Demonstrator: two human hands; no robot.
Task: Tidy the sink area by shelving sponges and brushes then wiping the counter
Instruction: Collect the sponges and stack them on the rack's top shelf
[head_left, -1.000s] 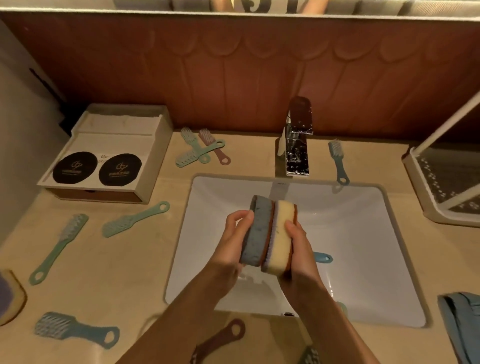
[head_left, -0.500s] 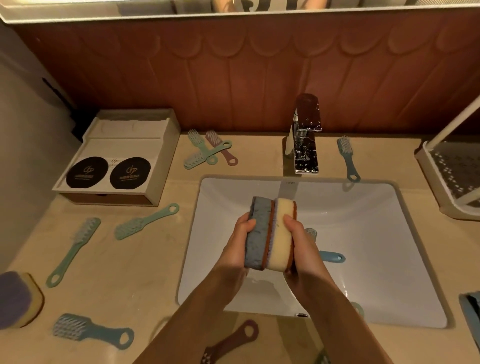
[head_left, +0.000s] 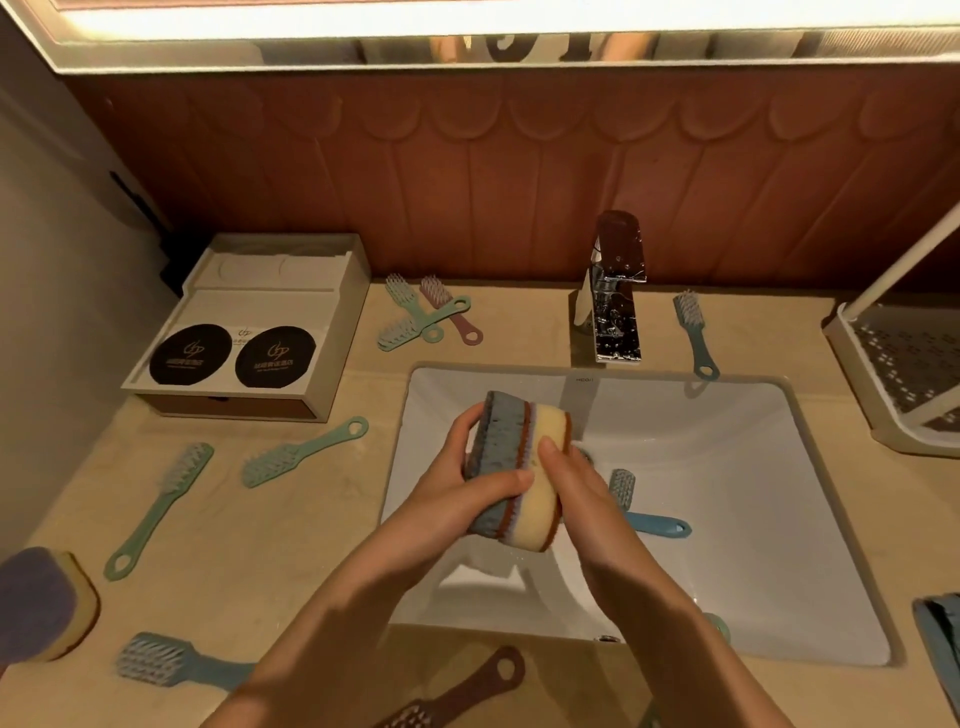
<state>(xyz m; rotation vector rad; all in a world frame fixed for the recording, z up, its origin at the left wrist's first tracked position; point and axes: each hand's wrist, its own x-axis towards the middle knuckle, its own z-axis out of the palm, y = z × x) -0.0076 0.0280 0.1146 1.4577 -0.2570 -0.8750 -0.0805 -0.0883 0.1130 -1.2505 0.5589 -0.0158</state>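
Warm, dim light from an overhead strip (head_left: 467, 21) (glaring); edges bowed, soft.

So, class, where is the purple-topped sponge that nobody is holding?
In the head view the purple-topped sponge lies on the counter at the far left edge, just left of the handle end of the long green brush.

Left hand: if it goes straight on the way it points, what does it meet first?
Likely the faucet: the left hand, gripping the sponges, points forward and right over the sink toward it. Depth is unclear.
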